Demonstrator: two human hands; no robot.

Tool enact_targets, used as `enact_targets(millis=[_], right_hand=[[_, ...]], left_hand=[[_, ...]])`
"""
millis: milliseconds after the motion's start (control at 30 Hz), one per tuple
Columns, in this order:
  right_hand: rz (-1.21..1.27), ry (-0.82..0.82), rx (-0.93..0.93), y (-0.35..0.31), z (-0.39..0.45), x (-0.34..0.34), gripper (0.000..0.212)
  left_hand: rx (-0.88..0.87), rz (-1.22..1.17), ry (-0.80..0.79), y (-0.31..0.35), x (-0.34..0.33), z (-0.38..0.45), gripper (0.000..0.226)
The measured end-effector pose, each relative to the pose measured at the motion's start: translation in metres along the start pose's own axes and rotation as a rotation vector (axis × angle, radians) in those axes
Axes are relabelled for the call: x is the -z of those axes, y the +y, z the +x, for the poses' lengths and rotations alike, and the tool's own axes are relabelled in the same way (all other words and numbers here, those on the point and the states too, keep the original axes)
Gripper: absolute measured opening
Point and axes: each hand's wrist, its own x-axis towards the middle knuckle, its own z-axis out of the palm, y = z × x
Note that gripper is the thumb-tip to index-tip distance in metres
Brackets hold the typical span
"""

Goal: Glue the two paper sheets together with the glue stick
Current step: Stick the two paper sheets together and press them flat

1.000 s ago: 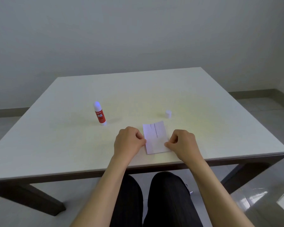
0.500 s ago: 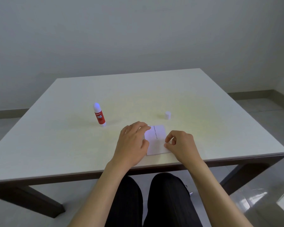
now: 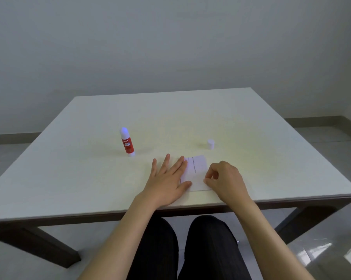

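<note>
Small white paper sheets point(image 3: 197, 172) with a line of print lie stacked near the table's front edge. My left hand point(image 3: 167, 180) lies flat with fingers spread, its fingertips and thumb pressing on the paper's left edge. My right hand point(image 3: 226, 179) is curled, its fingertips pinching or pressing the paper's right edge. The red glue stick point(image 3: 127, 143) stands upright and uncapped to the left, apart from both hands. Its white cap point(image 3: 210, 143) stands just behind the paper.
The pale table point(image 3: 89, 178) has its front edge close to my hands. My dark-trousered legs show below it. A grey wall stands behind the table, and glossy floor tiles lie at the right.
My left hand has opened from a fist and laid itself flat on the paper's left edge. The paper looks shorter, as if one sheet now lies over the other. My right hand has barely moved.
</note>
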Motion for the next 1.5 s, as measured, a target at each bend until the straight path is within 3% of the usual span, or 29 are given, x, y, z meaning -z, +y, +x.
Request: enact_targets(millis=[133,367,500,600,767,967,1167,1367,1500], right_hand=[[-0.238,0.029,0.113,-0.007,0.0,-0.012,0.009],[-0.4,-0.029,0.347,-0.021,-0.004,-0.044,0.017],[-0.453,-0.062,0.456,-0.029,-0.01,-0.046,0.043],[-0.396,-0.174,0.527,-0.044,-0.021,-0.05,0.07],[-0.382,-0.32,0.424,-0.052,-0.012,-0.056,0.094],[-0.512,-0.297,0.277,-0.059,0.007,-0.06,0.097],[-0.374,-0.294,0.489,-0.047,-0.021,-0.06,0.108],[-0.465,-0.273,0.272,-0.045,0.007,-0.05,0.088],[-0.412,-0.288,0.457,-0.039,-0.013,-0.05,0.092]], left_hand=[[0.019,-0.011,-0.007,-0.02,0.004,-0.008,0.071],[0.047,-0.016,-0.06,-0.054,0.008,-0.024,0.082],[0.018,0.026,-0.114,-0.056,0.012,-0.022,0.09],[-0.012,0.044,-0.132,-0.057,0.015,-0.022,0.086],[-0.028,0.074,-0.166,-0.057,0.019,-0.022,0.078],[-0.009,0.052,-0.202,-0.055,0.023,-0.021,0.074],[-0.03,0.04,-0.218,-0.058,0.025,-0.021,0.087],[-0.026,0.048,-0.197,-0.058,0.024,-0.021,0.086],[-0.036,0.021,-0.178,-0.06,0.02,-0.02,0.088]])
